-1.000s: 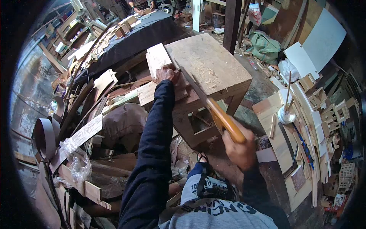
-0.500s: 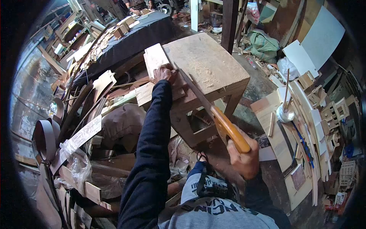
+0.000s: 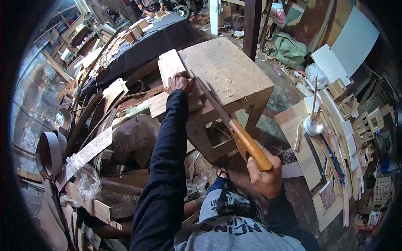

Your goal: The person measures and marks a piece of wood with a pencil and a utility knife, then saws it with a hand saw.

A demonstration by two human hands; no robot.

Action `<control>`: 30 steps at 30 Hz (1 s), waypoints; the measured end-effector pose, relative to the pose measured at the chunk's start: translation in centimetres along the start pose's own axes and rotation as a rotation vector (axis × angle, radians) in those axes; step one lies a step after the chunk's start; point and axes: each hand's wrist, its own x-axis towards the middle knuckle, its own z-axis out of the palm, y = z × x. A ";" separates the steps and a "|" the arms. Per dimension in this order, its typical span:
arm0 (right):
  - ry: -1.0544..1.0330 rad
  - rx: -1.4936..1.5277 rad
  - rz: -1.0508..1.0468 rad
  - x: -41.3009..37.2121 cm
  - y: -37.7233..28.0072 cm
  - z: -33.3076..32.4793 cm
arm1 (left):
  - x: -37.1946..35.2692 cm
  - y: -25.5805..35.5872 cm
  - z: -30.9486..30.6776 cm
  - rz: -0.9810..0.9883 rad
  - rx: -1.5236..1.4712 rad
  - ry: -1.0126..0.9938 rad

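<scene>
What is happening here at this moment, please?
A person grips a wooden-handled saw in the right hand. The left hand rests on a pale board at the edge of a wooden table, close beside the blade. Sawdust lies on the tabletop. How deep any cut is, I cannot tell.

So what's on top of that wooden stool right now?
Sawdust lies on the stool; a pale board sits along its left edge, with the left hand on it. Whatever is under the board and hand is covered.
</scene>
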 end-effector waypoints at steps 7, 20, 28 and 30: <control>-0.078 -0.029 0.013 8.5 2.6 5.6 | -0.3 -0.1 0.2 -0.037 -0.041 0.044; -0.027 -0.038 -0.011 2.9 0.4 2.6 | -1.3 0.7 -0.7 0.080 -0.013 0.178; -0.019 -0.063 -0.031 3.9 1.4 3.1 | -2.3 1.7 -1.4 0.036 -0.040 0.209; -0.010 -0.035 -0.034 0.8 0.3 1.1 | -2.5 1.4 -1.2 -0.009 -0.046 0.207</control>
